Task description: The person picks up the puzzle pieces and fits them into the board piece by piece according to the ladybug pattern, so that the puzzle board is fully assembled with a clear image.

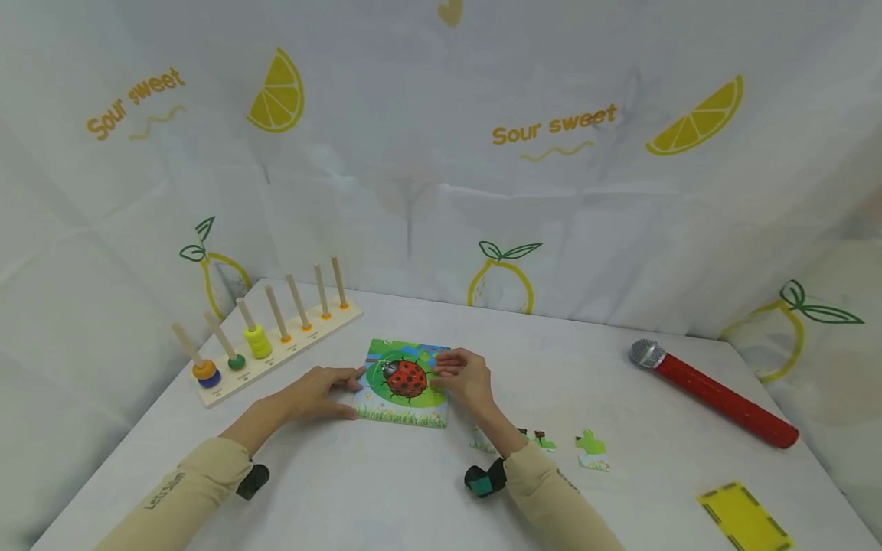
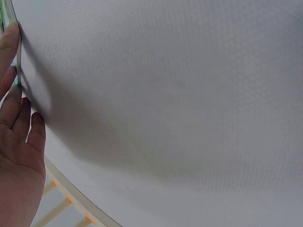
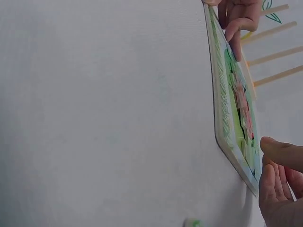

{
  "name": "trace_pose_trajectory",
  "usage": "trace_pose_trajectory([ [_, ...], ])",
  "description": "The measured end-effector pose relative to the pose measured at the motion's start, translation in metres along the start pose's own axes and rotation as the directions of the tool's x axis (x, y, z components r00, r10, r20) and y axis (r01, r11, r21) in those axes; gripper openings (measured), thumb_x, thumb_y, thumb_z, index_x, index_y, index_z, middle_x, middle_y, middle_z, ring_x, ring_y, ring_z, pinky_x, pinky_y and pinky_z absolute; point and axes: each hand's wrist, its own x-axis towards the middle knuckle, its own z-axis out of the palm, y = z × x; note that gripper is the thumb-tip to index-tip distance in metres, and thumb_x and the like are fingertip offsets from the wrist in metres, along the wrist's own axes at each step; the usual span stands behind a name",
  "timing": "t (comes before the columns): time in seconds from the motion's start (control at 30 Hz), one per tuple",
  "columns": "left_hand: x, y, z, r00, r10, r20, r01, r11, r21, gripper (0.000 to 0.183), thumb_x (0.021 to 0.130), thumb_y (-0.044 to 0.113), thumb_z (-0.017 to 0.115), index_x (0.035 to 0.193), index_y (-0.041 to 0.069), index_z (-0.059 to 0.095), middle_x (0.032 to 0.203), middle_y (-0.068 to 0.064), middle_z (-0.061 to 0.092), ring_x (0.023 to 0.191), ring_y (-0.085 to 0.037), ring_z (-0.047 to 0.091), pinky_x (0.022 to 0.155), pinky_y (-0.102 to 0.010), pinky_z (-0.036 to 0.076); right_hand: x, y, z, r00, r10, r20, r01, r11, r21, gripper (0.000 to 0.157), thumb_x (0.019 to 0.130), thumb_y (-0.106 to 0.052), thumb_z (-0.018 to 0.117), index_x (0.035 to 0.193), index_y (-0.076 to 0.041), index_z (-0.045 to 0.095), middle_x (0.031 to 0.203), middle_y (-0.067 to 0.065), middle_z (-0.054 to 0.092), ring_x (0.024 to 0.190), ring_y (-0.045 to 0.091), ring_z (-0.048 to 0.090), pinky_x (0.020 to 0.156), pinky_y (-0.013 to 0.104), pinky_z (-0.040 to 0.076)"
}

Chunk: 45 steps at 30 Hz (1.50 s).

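Observation:
A square ladybug puzzle board (image 1: 386,415) lies on the white table, with a red, black-spotted ladybug on green. Along its left edge my left hand (image 1: 317,394) rests, fingers at the side and thumb by the lower corner; the left wrist view shows those fingertips (image 2: 13,101) against the edge. My right hand (image 1: 470,380) is over the board's right side. In the right wrist view this hand (image 3: 281,177) has its thumb and fingers slightly apart, with no piece visible between them. Loose puzzle pieces (image 1: 592,450) lie to the right, some partly hidden behind my right forearm.
A wooden peg stand (image 1: 289,348) with coloured beads is at the left. A red microphone (image 1: 723,402) lies at the right, and a yellow card (image 1: 746,516) sits near the front right edge. A white printed cloth (image 1: 413,153) hangs behind the table.

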Motion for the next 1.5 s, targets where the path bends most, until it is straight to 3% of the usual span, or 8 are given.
trace_pose_trajectory([
  [0.17, -0.001, 0.000, -0.001, 1.000, -0.010, -0.003, 0.010, 1.000, 0.005, 0.070, 0.080, 0.031, 0.077, 0.136, -0.003, 0.050, 0.116, -0.005, 0.067, 0.123, -0.031, 0.053, 0.101, -0.049, 0.040, -0.003, -0.001, -0.013, 1.000, 0.017, 0.003, -0.018, 0.999, 0.032, 0.035, 0.072, 0.017, 0.073, 0.105, 0.014, 0.062, 0.097, 0.025, 0.066, 0.088, 0.033, 0.068, 0.075, 0.026, 0.056],
  [0.3, -0.002, 0.000, -0.001, 1.000, -0.015, -0.005, 0.015, 1.000, -0.005, 0.063, 0.080, 0.032, 0.077, 0.130, 0.000, 0.057, 0.125, -0.008, 0.063, 0.125, -0.033, 0.050, 0.103, -0.049, 0.039, -0.005, 0.001, -0.018, 0.998, 0.058, -0.009, -0.057, 0.997, 0.058, 0.035, 0.074, 0.014, 0.073, 0.107, 0.013, 0.061, 0.101, 0.026, 0.065, 0.090, 0.030, 0.068, 0.075, 0.024, 0.056],
  [0.47, -0.003, 0.001, 0.001, 1.000, 0.002, -0.012, -0.002, 1.000, 0.001, 0.053, 0.080, 0.032, 0.077, 0.121, 0.002, 0.063, 0.135, -0.014, 0.055, 0.127, -0.036, 0.047, 0.103, -0.050, 0.038, -0.005, 0.000, -0.012, 0.996, 0.082, -0.018, -0.077, 0.979, 0.186, 0.037, 0.073, 0.018, 0.071, 0.108, 0.016, 0.058, 0.103, 0.031, 0.064, 0.086, 0.026, 0.069, 0.074, 0.022, 0.056],
  [0.63, -0.002, 0.002, 0.001, 1.000, 0.004, -0.005, -0.004, 1.000, 0.005, 0.064, 0.081, 0.032, 0.076, 0.131, -0.001, 0.055, 0.124, -0.009, 0.063, 0.125, -0.033, 0.050, 0.102, -0.050, 0.039, -0.004, 0.000, -0.003, 0.996, 0.089, -0.008, -0.085, 0.967, 0.240, 0.038, 0.071, 0.023, 0.068, 0.108, 0.018, 0.058, 0.105, 0.032, 0.063, 0.086, 0.027, 0.069, 0.075, 0.025, 0.056],
  [0.83, -0.001, 0.001, 0.000, 1.000, -0.010, 0.001, 0.010, 1.000, 0.007, 0.069, 0.081, 0.031, 0.077, 0.135, -0.003, 0.051, 0.118, -0.004, 0.066, 0.124, -0.031, 0.051, 0.102, -0.049, 0.039, -0.004, 0.004, 0.002, 0.993, 0.115, -0.014, -0.110, 0.974, 0.196, 0.039, 0.069, 0.023, 0.070, 0.105, 0.015, 0.059, 0.100, 0.028, 0.066, 0.088, 0.029, 0.068, 0.076, 0.027, 0.056],
  [1.07, 0.001, 0.000, 0.000, 1.000, -0.008, 0.010, 0.008, 1.000, -0.004, 0.073, 0.081, 0.031, 0.076, 0.138, -0.004, 0.047, 0.115, -0.003, 0.067, 0.122, -0.030, 0.053, 0.102, -0.049, 0.040, -0.003, 0.006, 0.003, 0.996, 0.069, -0.049, -0.065, 0.995, 0.077, 0.037, 0.066, 0.019, 0.076, 0.099, 0.012, 0.062, 0.091, 0.022, 0.068, 0.081, 0.027, 0.069, 0.072, 0.026, 0.057],
  [1.37, -0.001, 0.001, -0.001, 1.000, -0.014, -0.002, 0.014, 1.000, -0.006, 0.064, 0.080, 0.029, 0.077, 0.131, -0.002, 0.055, 0.124, -0.009, 0.063, 0.124, -0.032, 0.051, 0.102, -0.049, 0.040, -0.004, 0.007, -0.002, 0.996, 0.059, -0.063, -0.062, 0.997, -0.044, 0.038, 0.064, 0.013, 0.080, 0.098, 0.010, 0.063, 0.091, 0.019, 0.067, 0.072, 0.016, 0.065, 0.069, 0.024, 0.056],
  [1.5, -0.001, 0.001, 0.000, 1.000, -0.013, 0.000, 0.013, 1.000, -0.017, 0.049, 0.080, 0.029, 0.077, 0.120, 0.003, 0.063, 0.139, -0.015, 0.051, 0.128, -0.035, 0.046, 0.104, -0.050, 0.037, -0.004, 0.007, 0.000, 0.997, 0.057, -0.060, -0.064, 0.990, -0.128, 0.037, 0.064, 0.010, 0.082, 0.096, 0.008, 0.063, 0.087, 0.015, 0.067, 0.069, 0.011, 0.063, 0.068, 0.025, 0.055],
])
